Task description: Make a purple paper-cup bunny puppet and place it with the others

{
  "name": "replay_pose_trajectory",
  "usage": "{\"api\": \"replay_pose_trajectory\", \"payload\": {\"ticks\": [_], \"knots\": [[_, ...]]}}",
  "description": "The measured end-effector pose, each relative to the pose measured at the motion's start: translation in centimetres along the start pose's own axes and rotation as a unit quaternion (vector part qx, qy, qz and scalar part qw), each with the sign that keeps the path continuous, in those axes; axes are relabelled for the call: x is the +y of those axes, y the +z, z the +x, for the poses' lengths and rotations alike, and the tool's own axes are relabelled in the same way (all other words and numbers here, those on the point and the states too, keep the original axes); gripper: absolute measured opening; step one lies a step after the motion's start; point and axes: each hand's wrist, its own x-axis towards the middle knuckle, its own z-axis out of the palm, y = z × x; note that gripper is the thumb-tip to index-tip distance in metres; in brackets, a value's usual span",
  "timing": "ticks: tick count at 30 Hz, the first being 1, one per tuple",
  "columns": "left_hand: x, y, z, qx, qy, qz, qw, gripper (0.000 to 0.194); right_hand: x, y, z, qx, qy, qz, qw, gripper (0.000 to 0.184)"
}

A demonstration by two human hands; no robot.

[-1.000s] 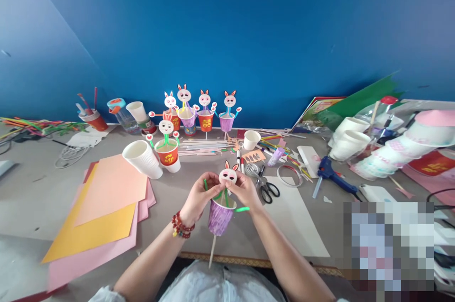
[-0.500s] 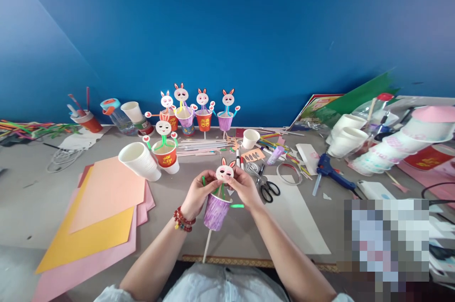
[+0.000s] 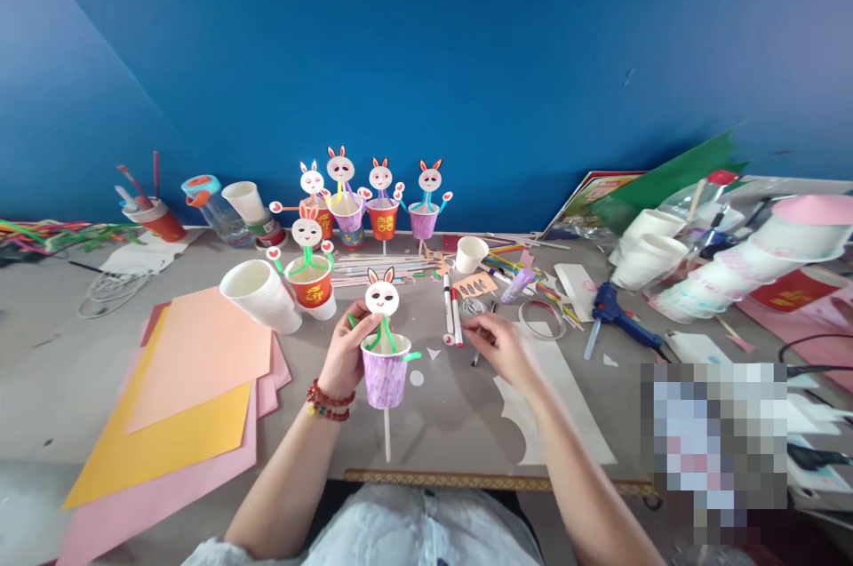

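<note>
From my remote post, I watch the left hand (image 3: pixel 346 346) pinch a rabbit puppet (image 3: pixel 385 381) by its head (image 3: pixel 382 292), over the table (image 3: pixel 453 424). The right hand (image 3: pixel 501 351), fingers curled, is near 2 markers (image 3: pixel 457 317); whether it grips anything, I cannot tell. Behind, 5 similar puppets (image 3: pixel 385 219) stand.

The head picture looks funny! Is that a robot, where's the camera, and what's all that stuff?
No robot here: those are a person's own bare hands. The camera sits on their head, looking forward and down, so you see nearly what they see.

The left hand holds a bunny by its head; the bunny rises out of a purple cup on a stick. The right hand is beside the markers; I can't tell whether it holds anything.

On the table lie paper, white cups and a blue glue gun.
</note>
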Motion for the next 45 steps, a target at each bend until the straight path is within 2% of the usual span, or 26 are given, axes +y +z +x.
{"api": "replay_pose_trajectory", "payload": {"ticks": [5,7,10,13,21,25,28,30,32,35,38,42,45], "knots": [[-0.5,0.3,-0.2,-0.013,0.001,0.004,1.0,0.026,-1.0,3.2,-1.6,-0.093,-0.066,-0.083,0.99,0.01],[-0.6,0.3,-0.3,-0.014,0.002,0.004,1.0,0.027,-1.7,4.7,-2.1,-0.127,-0.105,-0.113,0.98,0.015],[-0.6,0.3,-0.3,-0.013,0.007,0.002,1.0,0.026,-2.6,6.2,-2.6,-0.146,-0.137,-0.169,0.965,0.024],[-0.6,0.3,-0.3,-0.01,0.009,0.002,1.0,0.025,-3.0,6.5,-2.6,-0.154,-0.123,-0.185,0.963,0.022],[-0.8,0.6,-0.5,-0.015,0.02,0.007,1.0,0.025,-3.5,6.8,-2.5,-0.159,-0.098,-0.149,0.971,0.014],[-0.7,0.8,-0.6,-0.01,0.04,0.025,0.999,0.024,-3.3,6.1,-2.3,-0.132,-0.06,-0.071,0.987,0.01],[-0.5,1.0,-0.7,-0.01,0.037,0.021,0.999,0.025,-3.3,4.3,-1.6,-0.054,-0.009,0.033,0.998,0.005],[-0.5,1.1,-0.9,-0.017,0.016,0.019,1.0,0.026,-3.6,2.9,-0.9,-0.002,-0.002,0.109,0.994,0.01],[-0.6,1.3,-1.1,-0.025,-0.015,0.017,0.999,0.028,-4.3,1.8,-0.4,0.028,-0.026,0.177,0.983,0.013],[-0.6,1.7,-1.4,-0.033,-0.046,0.015,0.998,0.027,-5.3,1.2,0.0,0.03,-0.049,0.249,0.967,0.013],[-0.6,2.0,-1.6,-0.054,-0.046,0.022,0.997,0.026,-6.0,1.7,0.2,0.022,-0.029,0.3,0.953,0.014],[-0.8,2.2,-1.5,-0.049,0.013,0.038,0.998,0.031,-6.0,2.8,0.6,0.008,0.045,0.358,0.933,0.018],[-1.2,2.1,-1.3,-0.039,0.075,0.055,0.995,0.041,-6.1,3.4,1.1,-0.002,0.04,0.383,0.923,0.02]]}}
